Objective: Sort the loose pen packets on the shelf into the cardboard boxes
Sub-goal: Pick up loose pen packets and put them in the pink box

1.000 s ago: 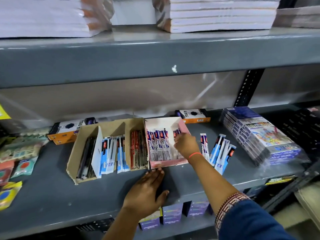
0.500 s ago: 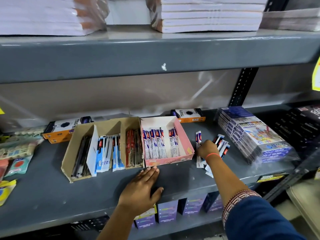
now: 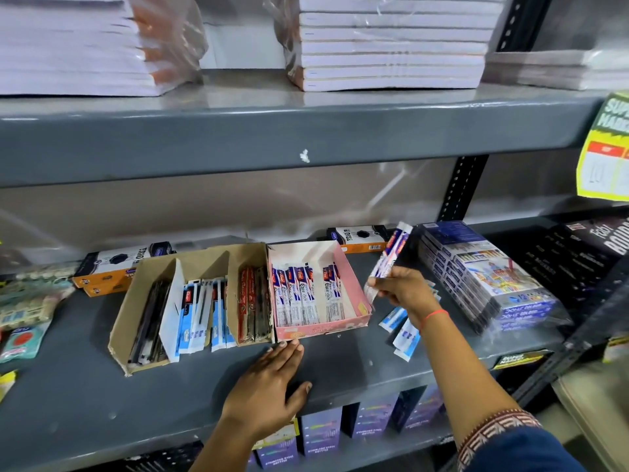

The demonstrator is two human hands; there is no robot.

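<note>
— Several packets already stand in your two boxes: the brown box (image 3: 190,301) and the pink box (image 3: 350,284).
— What's left?
— About three loose packets (image 3: 401,330) lie near the shelf (image 3: 340,366) front edge, right of the pink box.
— My hands?
— Your right hand (image 3: 405,289) pinches a small bunch of packets (image 3: 389,255) beside the pink box; your left hand (image 3: 269,386) lies flat and open at the front edge.

The right hand (image 3: 406,289) is gripping a pen packet (image 3: 388,258) right of the pink box (image 3: 354,284). The left hand (image 3: 269,390) is lying flat on the shelf (image 3: 85,403), lower centre.
</note>
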